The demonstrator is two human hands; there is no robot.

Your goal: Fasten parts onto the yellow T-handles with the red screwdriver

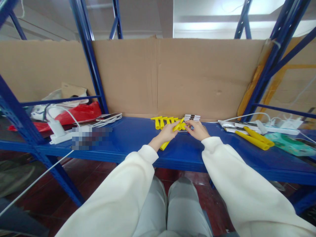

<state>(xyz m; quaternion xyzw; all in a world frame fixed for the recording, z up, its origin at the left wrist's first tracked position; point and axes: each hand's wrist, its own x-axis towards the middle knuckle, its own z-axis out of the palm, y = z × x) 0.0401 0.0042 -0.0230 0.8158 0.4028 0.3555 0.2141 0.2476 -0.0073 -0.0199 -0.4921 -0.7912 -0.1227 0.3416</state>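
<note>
My left hand (168,131) is closed on a small yellow plastic piece (178,125) above the blue shelf top. From the other side, my right hand (197,130) pinches at the same yellow cluster; its fingertips partly hide what they grip. A row of several yellow T-shaped pieces with tube-like stems (162,123) lies just behind my left hand. Under my left wrist another yellow tube (164,145) rests near the shelf's front edge. Small white packets with dark bands (192,117) are stacked behind my right hand.
Two long yellow tapered tubes (254,140) lie at the right beside a teal packet (291,144) and a white power strip (283,130). To the left are another power strip (66,135), cables and a red bag (79,113). Cardboard (204,75) walls the back; blue posts (92,65) frame it.
</note>
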